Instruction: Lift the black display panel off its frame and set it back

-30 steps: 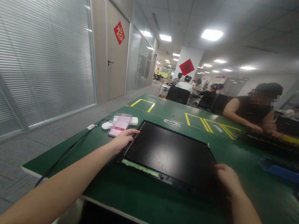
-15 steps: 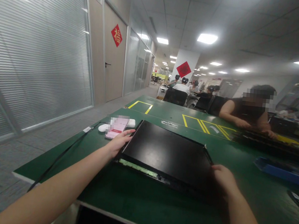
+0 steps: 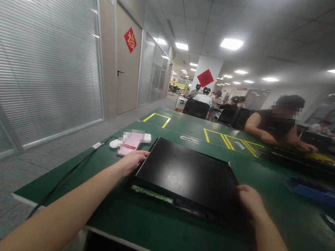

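A black display panel (image 3: 186, 171) lies over the green table in front of me, its dark face turned up. Along its near edge runs a strip of green circuit board (image 3: 152, 194). My left hand (image 3: 133, 162) grips the panel's left edge, with the thumb side on top. At the opposite edge my right hand (image 3: 251, 200) is closed on the panel; its fingertips are hidden underneath. Whether the panel rests fully on the table I cannot tell.
Left of the panel lie a phone (image 3: 129, 147), a white mouse-like object (image 3: 114, 143) and a black cable (image 3: 69, 175). Yellow tape (image 3: 228, 142) marks the green table (image 3: 168, 229). A blue tray (image 3: 316, 192) sits to the right, near a co-worker (image 3: 271, 124) handling dark parts.
The panel's far-left corner has dropped slightly, and my left hand has come down with it. My right hand stays at its edge. The co-worker's hand has moved to the right.
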`<move>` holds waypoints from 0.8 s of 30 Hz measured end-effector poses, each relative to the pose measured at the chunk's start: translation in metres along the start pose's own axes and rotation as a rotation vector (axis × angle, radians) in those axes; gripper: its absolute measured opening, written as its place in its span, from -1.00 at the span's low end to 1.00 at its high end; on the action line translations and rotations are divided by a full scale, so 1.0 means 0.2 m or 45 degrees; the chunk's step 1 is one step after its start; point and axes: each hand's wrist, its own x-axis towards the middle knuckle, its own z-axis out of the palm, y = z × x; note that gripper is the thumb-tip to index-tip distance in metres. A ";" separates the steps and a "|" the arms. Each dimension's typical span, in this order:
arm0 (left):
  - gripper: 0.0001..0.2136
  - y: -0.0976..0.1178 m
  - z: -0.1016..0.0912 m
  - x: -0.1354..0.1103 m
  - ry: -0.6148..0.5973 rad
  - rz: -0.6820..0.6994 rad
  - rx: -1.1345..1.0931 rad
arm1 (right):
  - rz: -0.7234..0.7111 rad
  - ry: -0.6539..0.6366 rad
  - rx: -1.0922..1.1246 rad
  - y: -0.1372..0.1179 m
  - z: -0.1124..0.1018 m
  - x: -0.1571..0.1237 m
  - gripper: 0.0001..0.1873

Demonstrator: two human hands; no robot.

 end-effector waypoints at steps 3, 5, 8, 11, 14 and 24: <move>-0.84 0.01 -0.01 0.01 0.069 0.099 0.037 | 0.010 0.005 -0.032 -0.01 0.00 0.00 -0.66; -0.81 0.00 -0.02 0.00 0.092 0.138 0.079 | 0.020 -0.019 -0.009 -0.01 -0.01 0.00 -0.65; -0.61 -0.01 -0.03 -0.01 0.025 0.137 0.139 | 0.034 -0.032 0.032 -0.01 -0.01 0.00 -0.64; -0.46 -0.01 -0.03 -0.03 -0.044 0.211 0.118 | 0.021 -0.012 0.029 -0.01 -0.01 -0.02 -0.67; -0.38 0.01 0.00 -0.05 -0.118 0.304 0.007 | 0.001 -0.008 0.031 -0.02 -0.01 -0.03 -0.72; -0.35 0.03 0.03 -0.08 -0.215 0.526 -0.069 | 0.068 0.076 0.296 -0.05 -0.03 -0.03 -0.56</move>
